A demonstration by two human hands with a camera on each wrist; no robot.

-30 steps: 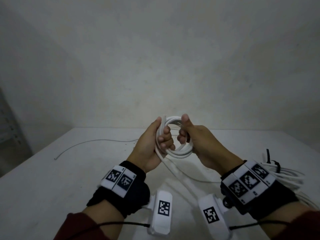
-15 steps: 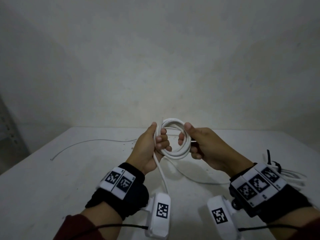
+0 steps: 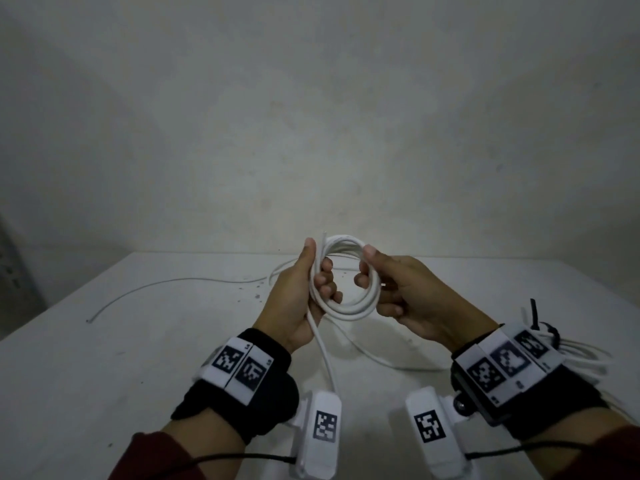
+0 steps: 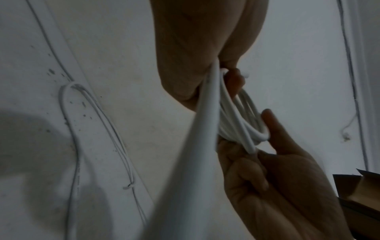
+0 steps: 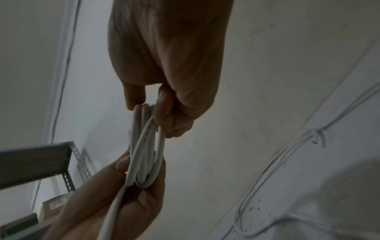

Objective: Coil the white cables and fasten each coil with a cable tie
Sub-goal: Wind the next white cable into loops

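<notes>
A coil of white cable [image 3: 349, 308] with several loops is held up above the white table [image 3: 104, 358]. My left hand [image 3: 304, 289] grips the coil's left side, thumb up beside the cable's cut end. My right hand [image 3: 391, 289] pinches the coil's right side between thumb and fingers. A loose tail of cable [image 3: 325, 355] hangs from the left hand toward me. The left wrist view shows the coil [image 4: 240, 123] between both hands, and the right wrist view shows the loops [image 5: 146, 146] edge-on.
A thin white cable [image 3: 166, 284] trails across the table's far left. Behind my right wrist lies a finished white coil [image 3: 581, 355] bound with a black cable tie [image 3: 535, 315]. A metal shelf frame [image 5: 41, 162] and a cardboard box [image 4: 357, 194] stand off the table.
The right hand has slid round the coil from its top to its right side. The hanging tail has shifted leftward, and the coil has opened out a little wider.
</notes>
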